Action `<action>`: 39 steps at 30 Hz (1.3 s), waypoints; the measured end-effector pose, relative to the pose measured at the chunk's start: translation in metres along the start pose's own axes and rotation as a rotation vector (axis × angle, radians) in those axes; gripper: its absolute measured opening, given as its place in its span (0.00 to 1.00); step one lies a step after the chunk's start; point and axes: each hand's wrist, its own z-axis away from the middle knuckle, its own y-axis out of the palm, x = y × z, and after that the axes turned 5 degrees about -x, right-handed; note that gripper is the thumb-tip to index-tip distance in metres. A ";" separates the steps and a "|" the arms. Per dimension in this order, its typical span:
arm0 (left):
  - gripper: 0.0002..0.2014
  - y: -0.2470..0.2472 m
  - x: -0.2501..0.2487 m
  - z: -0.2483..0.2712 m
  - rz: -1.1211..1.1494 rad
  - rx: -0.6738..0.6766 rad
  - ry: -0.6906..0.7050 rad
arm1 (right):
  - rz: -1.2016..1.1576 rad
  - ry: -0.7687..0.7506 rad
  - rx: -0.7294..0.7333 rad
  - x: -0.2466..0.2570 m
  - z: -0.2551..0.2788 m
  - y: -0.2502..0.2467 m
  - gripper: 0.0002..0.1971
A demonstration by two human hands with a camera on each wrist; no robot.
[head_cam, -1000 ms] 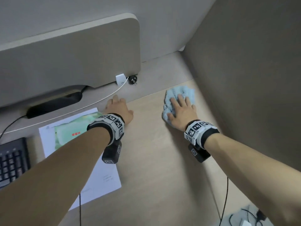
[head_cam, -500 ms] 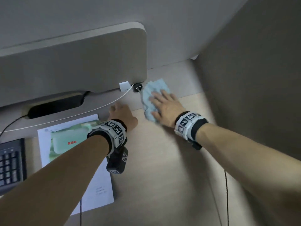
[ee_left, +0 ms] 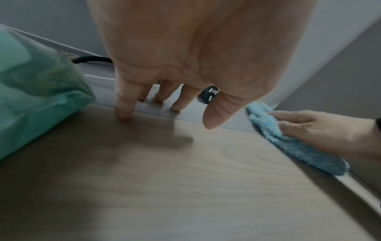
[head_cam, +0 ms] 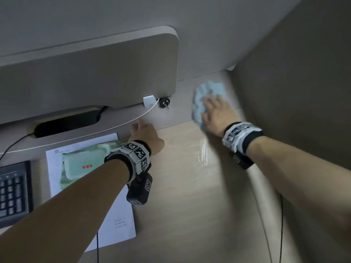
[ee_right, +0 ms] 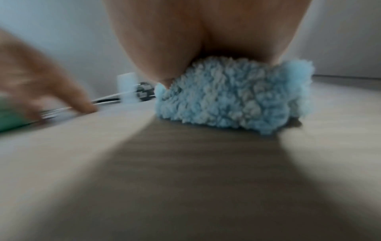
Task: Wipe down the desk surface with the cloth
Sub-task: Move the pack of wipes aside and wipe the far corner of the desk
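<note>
A fluffy light-blue cloth lies flat on the wooden desk near the back right corner. My right hand presses down on it with straight, spread fingers; the picture of it is blurred by motion. My left hand rests by its fingertips on the desk's back strip, to the left of the cloth, fingers straight and holding nothing. A wet sheen shows on the desk below the right wrist.
A black plug and a white adapter with a white cable lie between the hands at the back. A green wipes pack on a sheet of paper and a black keyboard lie left. A partition wall bounds the right.
My right hand has slid the cloth from beside the black plug to the right, toward the back right corner. The left hand has stayed in place.
</note>
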 end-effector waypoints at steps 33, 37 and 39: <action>0.21 -0.005 0.051 0.033 0.324 -0.305 0.174 | -0.096 -0.099 0.099 0.147 0.151 0.046 0.34; 0.17 -0.023 0.099 0.046 0.363 -0.414 0.180 | -0.148 -0.171 0.057 0.154 0.161 0.055 0.32; 0.16 -0.029 0.129 0.049 0.340 -0.460 0.174 | -0.186 0.072 -0.061 0.129 0.158 0.054 0.32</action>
